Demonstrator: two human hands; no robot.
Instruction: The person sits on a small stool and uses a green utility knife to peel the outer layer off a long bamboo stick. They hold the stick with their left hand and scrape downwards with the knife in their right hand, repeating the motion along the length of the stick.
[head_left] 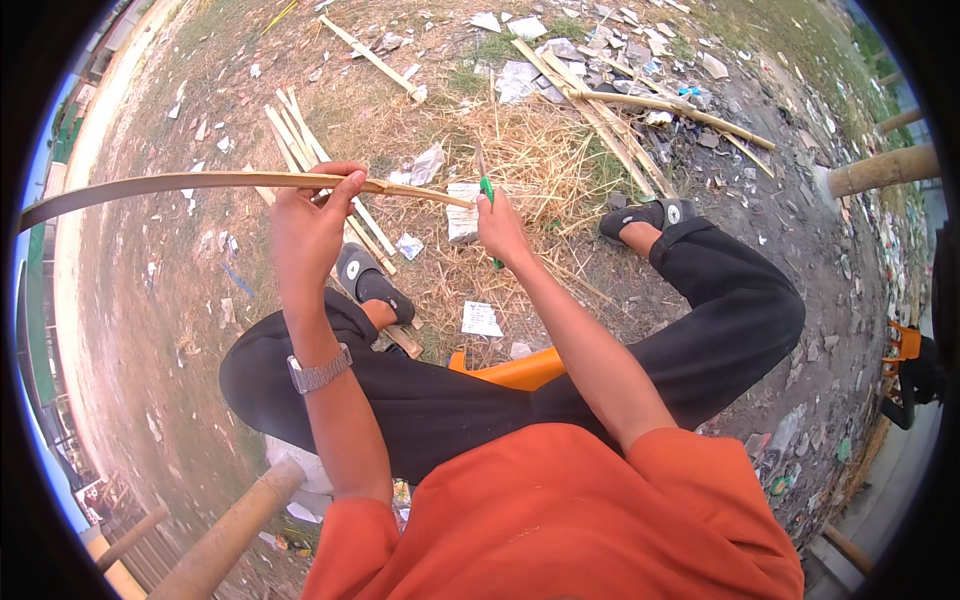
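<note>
A long, split bamboo strip [180, 183] reaches from the left edge to the space between my knees. My left hand [308, 222] pinches it with thumb and fingers a short way from its thin right end. Closed around the green handle of a knife [487, 188] is my right hand [503, 232], right beside that end. The narrow blade points away from me; whether it touches the strip I cannot tell. Below the strip's tip, a pale block [463, 228] lies on the ground, partly hidden by the strip.
Straw-like shavings [535, 150] cover the ground ahead. Loose bamboo strips [375, 225] lie at my left foot, and longer bamboo pieces [610, 125] lie ahead to the right near broken tile rubble [640, 45]. An orange seat [520, 372] shows beneath me. Bamboo poles [880, 173] stand at the sides.
</note>
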